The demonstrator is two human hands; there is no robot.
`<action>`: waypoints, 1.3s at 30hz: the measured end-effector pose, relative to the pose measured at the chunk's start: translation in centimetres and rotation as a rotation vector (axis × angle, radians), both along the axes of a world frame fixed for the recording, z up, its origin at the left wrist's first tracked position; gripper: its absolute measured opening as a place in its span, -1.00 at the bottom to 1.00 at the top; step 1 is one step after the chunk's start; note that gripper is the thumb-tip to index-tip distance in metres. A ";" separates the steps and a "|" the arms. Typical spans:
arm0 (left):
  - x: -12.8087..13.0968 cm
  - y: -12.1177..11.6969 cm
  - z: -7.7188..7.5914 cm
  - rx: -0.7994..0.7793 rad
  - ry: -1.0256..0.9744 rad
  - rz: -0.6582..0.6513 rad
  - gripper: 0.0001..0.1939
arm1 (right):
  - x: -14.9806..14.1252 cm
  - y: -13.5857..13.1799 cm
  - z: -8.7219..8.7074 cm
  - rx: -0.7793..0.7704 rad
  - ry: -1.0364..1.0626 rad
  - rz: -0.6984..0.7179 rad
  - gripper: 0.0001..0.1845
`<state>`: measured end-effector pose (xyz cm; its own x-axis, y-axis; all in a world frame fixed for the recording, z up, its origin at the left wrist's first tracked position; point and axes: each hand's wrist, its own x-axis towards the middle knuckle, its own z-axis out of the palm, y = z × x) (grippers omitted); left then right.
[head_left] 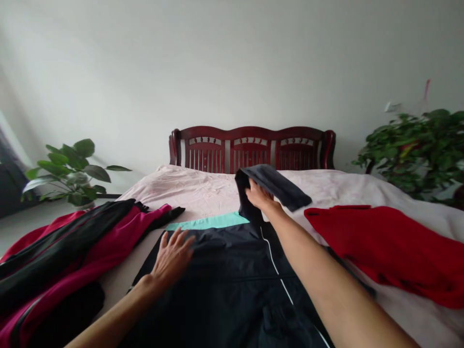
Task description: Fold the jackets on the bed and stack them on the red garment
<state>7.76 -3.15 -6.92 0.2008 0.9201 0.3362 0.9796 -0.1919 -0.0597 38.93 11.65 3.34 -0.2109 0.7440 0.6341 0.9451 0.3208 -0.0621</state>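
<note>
A dark navy jacket (pixel 217 270) with thin white piping lies spread on the bed in front of me. A strip of turquoise fabric (pixel 213 221) shows along its far edge. My right hand (pixel 259 193) is closed on a dark sleeve (pixel 275 181), raised off the bed and folded over so its end points right. Over the jacket's upper left part is my left hand (pixel 174 253), palm down with fingers spread and slightly blurred. Whether it touches the cloth I cannot tell. The near end of the jacket runs out of view.
Black and magenta clothes (pixel 83 246) are piled on the left of the bed. On the right lies a red garment (pixel 391 246). The pale pink sheet (pixel 203 188) reaches a dark red wooden headboard (pixel 252 147). Leafy plants (pixel 72 169) stand on both sides.
</note>
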 end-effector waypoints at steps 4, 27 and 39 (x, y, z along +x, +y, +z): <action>-3.3 1.2 -2.3 -0.199 -0.082 0.360 -0.47 | -0.5 1.5 -3.2 -0.412 -0.120 -0.009 -0.69; -6.9 1.4 -0.7 -0.158 -0.276 0.543 -0.49 | 12.9 -10.5 -13.5 -0.507 -0.263 -0.116 -0.38; -1.3 -10.8 -2.4 -0.328 -0.095 0.168 -0.41 | 19.9 -20.5 -17.9 -0.169 -0.216 -0.051 -0.37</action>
<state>6.49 -13.95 -9.32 0.0199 0.9994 0.0284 0.9972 -0.0219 0.0711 58.86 -8.85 -14.51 -0.2874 0.8486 0.4442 0.9569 0.2749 0.0938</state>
